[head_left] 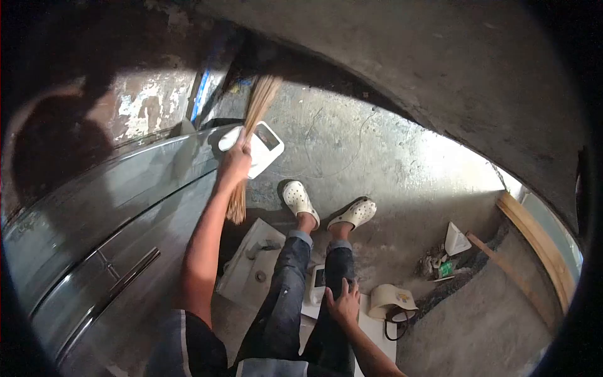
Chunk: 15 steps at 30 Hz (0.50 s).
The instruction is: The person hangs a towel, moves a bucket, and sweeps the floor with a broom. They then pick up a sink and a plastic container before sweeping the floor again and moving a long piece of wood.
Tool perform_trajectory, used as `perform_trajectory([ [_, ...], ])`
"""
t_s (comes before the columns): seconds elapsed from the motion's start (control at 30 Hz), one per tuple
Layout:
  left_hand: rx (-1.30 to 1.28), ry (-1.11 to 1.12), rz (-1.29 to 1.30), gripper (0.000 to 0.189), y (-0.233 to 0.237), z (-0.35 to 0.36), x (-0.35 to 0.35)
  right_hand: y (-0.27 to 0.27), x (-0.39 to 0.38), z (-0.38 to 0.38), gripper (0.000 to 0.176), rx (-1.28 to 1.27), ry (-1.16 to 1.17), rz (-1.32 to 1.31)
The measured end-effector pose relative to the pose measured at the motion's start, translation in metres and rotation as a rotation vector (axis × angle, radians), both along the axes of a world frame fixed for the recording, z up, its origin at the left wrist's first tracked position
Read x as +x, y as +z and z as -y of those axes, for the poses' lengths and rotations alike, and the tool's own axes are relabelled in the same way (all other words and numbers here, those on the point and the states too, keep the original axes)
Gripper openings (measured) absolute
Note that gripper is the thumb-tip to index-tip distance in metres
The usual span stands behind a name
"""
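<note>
My left hand [236, 164] is wrapped round a stick broom [260, 103], a bundle of thin brown sticks. The bundle slants, its upper part pointing away from me and its other end showing below my wrist. Behind the broom lies a white plastic piece [256, 164] with a dark rectangular opening, partly hidden by the hand and sticks. My right hand [344, 306] rests on my right leg near the knee, fingers apart and holding nothing. Close by that hand are a cream cap [391, 300] with a dark strap and another white piece [316, 290], partly covered by my leg.
Glass panels with a metal bar [135, 274] lean at the left. A dusty white basin [242, 284] lies by my left leg. To the right are a small debris heap [433, 262], a white triangular piece [457, 240] and a wooden strip [502, 270]. A dark slab overhangs above.
</note>
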<state>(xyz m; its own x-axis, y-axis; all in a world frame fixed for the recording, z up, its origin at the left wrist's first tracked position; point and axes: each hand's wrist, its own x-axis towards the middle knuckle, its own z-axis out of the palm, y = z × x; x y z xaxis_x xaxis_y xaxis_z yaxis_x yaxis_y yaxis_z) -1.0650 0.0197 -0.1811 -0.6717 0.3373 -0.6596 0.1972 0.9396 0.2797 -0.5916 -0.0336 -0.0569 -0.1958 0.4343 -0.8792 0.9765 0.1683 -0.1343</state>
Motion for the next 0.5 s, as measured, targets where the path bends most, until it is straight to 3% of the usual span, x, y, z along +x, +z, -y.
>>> perform_trajectory([
  [0.03,-0.041,0.085,-0.066,0.052,-0.017,0.001,-0.018,0.0,-0.005,-0.002,0.07,-0.005,0.022,0.0],
  [0.1,-0.061,0.039,-0.192,0.053,-0.052,-0.023,-0.063,-0.005,-0.001,0.0,0.071,-0.006,0.042,0.007],
  [0.13,0.01,0.094,-0.01,0.054,-0.089,-0.024,-0.059,-0.01,0.003,0.003,0.071,0.005,0.074,0.01],
  [0.2,0.045,-0.069,0.015,0.055,-0.108,-0.033,-0.018,-0.013,0.002,0.008,0.072,0.008,0.103,-0.001],
  [0.23,0.018,-0.283,-0.142,0.056,-0.088,-0.042,0.016,-0.015,0.0,0.005,0.073,0.006,0.095,0.018],
  [0.3,-0.08,-0.163,0.046,0.056,-0.026,-0.042,0.055,-0.008,0.002,0.003,0.073,-0.012,0.102,0.045],
  [0.37,-0.038,-0.275,-0.148,0.054,0.011,-0.014,0.069,-0.009,-0.002,-0.003,0.074,-0.036,0.051,0.046],
  [0.43,-0.073,-0.184,-0.12,0.052,0.035,-0.011,0.05,-0.01,-0.002,-0.001,0.074,-0.038,0.061,0.049],
  [0.5,-0.175,-0.154,-0.294,0.049,0.004,-0.024,-0.009,-0.011,0.001,-0.001,0.074,-0.037,0.074,0.062],
])
